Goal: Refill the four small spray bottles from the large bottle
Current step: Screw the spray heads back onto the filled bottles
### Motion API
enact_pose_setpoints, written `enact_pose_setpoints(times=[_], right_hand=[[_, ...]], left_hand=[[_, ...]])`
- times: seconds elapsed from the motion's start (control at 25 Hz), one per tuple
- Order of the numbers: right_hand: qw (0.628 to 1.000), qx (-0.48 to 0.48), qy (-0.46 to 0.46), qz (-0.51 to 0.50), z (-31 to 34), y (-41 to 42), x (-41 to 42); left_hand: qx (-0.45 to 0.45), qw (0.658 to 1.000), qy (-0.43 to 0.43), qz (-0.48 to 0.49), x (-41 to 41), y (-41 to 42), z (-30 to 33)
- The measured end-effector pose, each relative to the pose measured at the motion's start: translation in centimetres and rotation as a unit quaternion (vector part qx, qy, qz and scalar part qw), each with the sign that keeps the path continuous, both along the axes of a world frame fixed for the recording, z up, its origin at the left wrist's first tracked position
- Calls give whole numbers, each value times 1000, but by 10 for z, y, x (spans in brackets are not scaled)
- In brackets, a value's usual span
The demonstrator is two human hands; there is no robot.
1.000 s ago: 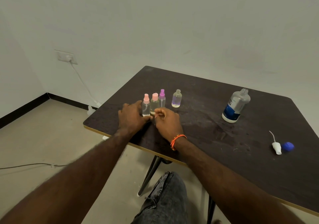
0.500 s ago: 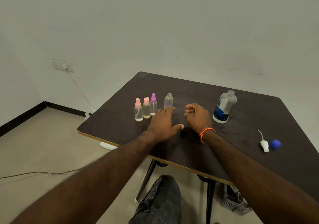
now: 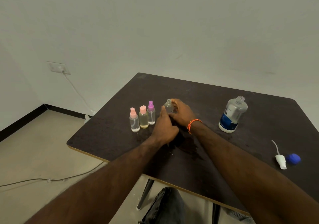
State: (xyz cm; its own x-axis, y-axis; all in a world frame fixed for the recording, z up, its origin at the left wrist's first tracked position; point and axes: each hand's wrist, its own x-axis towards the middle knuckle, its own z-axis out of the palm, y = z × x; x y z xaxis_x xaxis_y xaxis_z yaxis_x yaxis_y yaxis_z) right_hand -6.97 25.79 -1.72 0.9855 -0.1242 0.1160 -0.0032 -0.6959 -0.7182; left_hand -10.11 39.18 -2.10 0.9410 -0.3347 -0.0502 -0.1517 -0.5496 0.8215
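Three capped small spray bottles stand in a row on the dark table [image 3: 107, 137]: a pink-capped one [image 3: 134, 121], a peach-capped one [image 3: 143, 118] and a purple-capped one [image 3: 151, 113]. Just right of them is the fourth small bottle [image 3: 168, 106], clear and without its cap. My right hand [image 3: 182, 114] grips it from the right, fingers curled round its body. My left hand [image 3: 164, 128] reaches in from the front, a fingertip touching the bottle's left side. The large bottle [image 3: 232, 115] with a blue label stands uncapped at the right, apart from both hands.
A white spray head [image 3: 280, 161] with its tube and a blue cap [image 3: 293, 158] lie near the table's right front. A cable runs from a wall socket [image 3: 58, 67] down across the floor at left. My knee [image 3: 165, 206] is under the table's front edge.
Both hands left the capped bottles and moved right and forward. My right hand, curled and empty half a second ago, now grips the uncapped small bottle; my left fingertip has come against it.
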Motion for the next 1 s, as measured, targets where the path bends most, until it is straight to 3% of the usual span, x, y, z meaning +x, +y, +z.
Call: enact_pose_setpoints(times=[0.16,0.48,1.0], right_hand=[[999,17,-27,-40,-3,-1,-10],[997,25,-6,-69,14,-29,-106],[983,18,4,-183,18,-69,-240]], left_hand=[[1,1000,-17,-3,-3,0,4],[31,987,-146,-60,-47,-1,8],[24,967,-184,-177,-117,-66,-10]])
